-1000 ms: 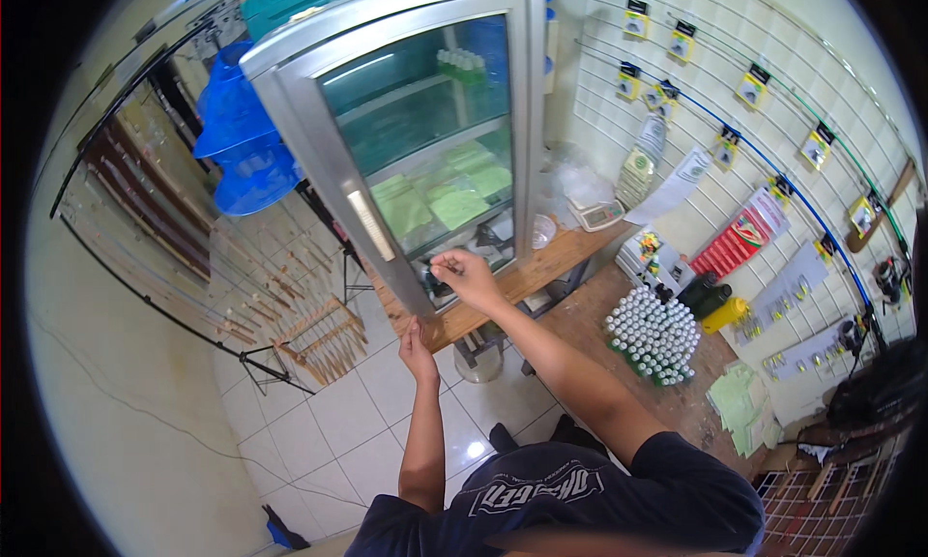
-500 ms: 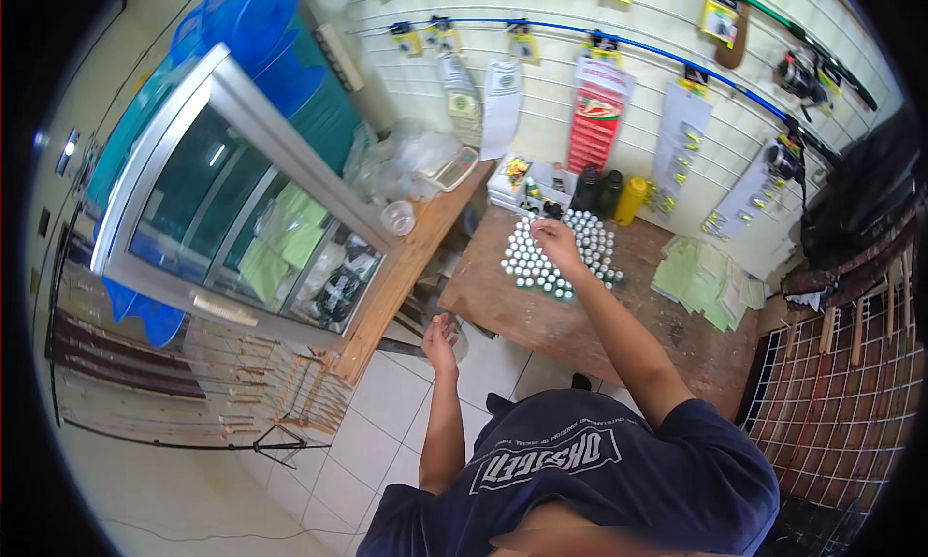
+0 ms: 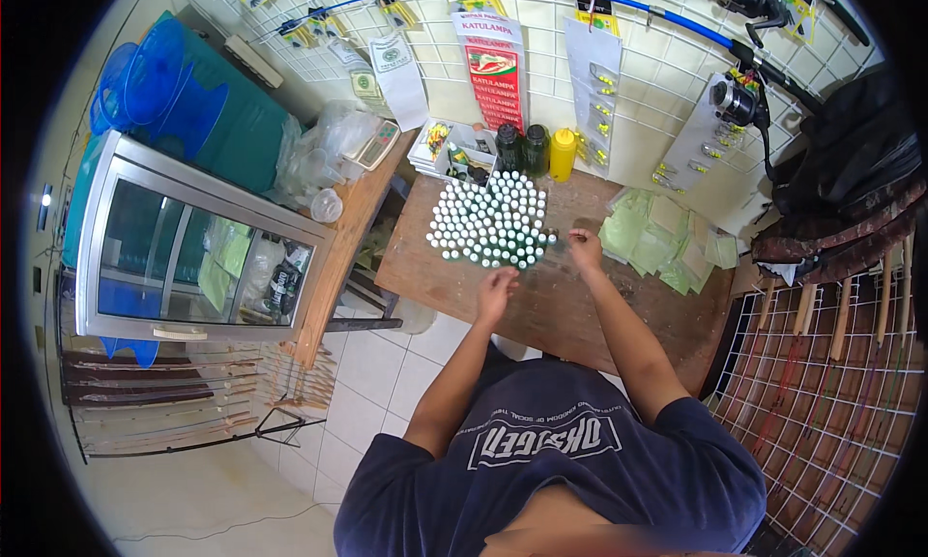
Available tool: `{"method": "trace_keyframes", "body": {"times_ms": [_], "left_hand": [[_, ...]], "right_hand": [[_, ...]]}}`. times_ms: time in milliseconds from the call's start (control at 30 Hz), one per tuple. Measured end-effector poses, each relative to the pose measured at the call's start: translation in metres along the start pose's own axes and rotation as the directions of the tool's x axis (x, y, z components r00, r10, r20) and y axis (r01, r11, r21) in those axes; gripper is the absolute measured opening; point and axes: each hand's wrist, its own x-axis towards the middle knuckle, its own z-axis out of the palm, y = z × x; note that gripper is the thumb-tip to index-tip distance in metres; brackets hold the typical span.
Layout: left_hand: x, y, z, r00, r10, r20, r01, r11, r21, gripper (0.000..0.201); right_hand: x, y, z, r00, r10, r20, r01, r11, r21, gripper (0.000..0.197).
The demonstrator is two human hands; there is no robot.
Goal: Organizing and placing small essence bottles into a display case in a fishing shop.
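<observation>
Many small green bottles with white caps [image 3: 488, 214] stand upright in a tight cluster on the brown wooden table [image 3: 657, 310]. My left hand [image 3: 497, 291] is just in front of the cluster's near edge, its fingers loosely bent and apart, with nothing seen in them. To the right of the cluster is my right hand [image 3: 585, 251], its fingertips pinched together by a small dark spot. What they hold, if anything, is too small to make out. One white-capped bottle [image 3: 552, 237] stands at the cluster's right edge, close to that hand.
Light green packets [image 3: 667, 233] lie piled on the right. Behind the bottles stand a white box [image 3: 428, 156] of small items, dark bottles [image 3: 522, 151] and a yellow bottle [image 3: 563, 156]. A glass-fronted cabinet [image 3: 193, 252] is on the left; fishing gear hangs on the wall grid.
My right hand has moved from above the bottles to their right side. My left hand has come up from beside the table to the cluster's near edge. The view has shifted.
</observation>
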Motion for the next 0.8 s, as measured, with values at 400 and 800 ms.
{"method": "trace_keyframes", "body": {"times_ms": [400, 800], "left_hand": [[0.031, -0.024, 0.072, 0.942, 0.022, 0.335, -0.165, 0.898, 0.407, 0.061], [0.044, -0.029, 0.073, 0.923, -0.061, 0.379, -0.114, 0.900, 0.422, 0.058]], "right_hand": [[-0.006, -0.009, 0.012, 0.978, -0.164, 0.129, 0.204, 0.879, -0.430, 0.048], [-0.003, -0.008, 0.009, 0.961, -0.158, 0.227, 0.250, 0.844, -0.475, 0.031]]}}
